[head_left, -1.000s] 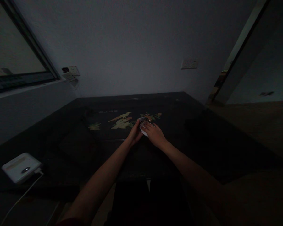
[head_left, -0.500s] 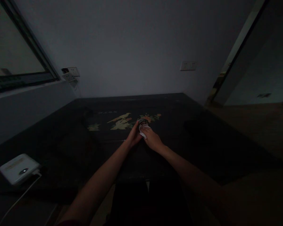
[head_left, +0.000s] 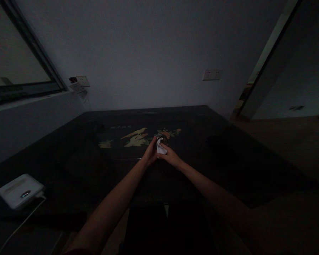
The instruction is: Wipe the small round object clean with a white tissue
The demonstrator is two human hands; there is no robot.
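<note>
A small, shiny, dark round object point(head_left: 163, 137), perhaps a glass or a cup, is held over the middle of the dark table point(head_left: 159, 184). The fingers of my left hand point(head_left: 150, 153) curl around its left side. My right hand point(head_left: 172, 157) pinches a crumpled white tissue point(head_left: 161, 149) against the near side of the object. The tissue and fingers cover much of it, and the dim light hides its exact kind.
The tabletop carries a bird and flower picture point(head_left: 138, 137). A white box-like device point(head_left: 20, 190) with a cable point(head_left: 23, 221) lies at the left. Behind stands a wall with a double socket point(head_left: 212, 74) and a plugged-in adapter point(head_left: 78, 86) near the window.
My right hand has shifted slightly on the tissue, thumb now lower. More of the tissue and of the round object's rim shows. My left hand has hardly moved.
</note>
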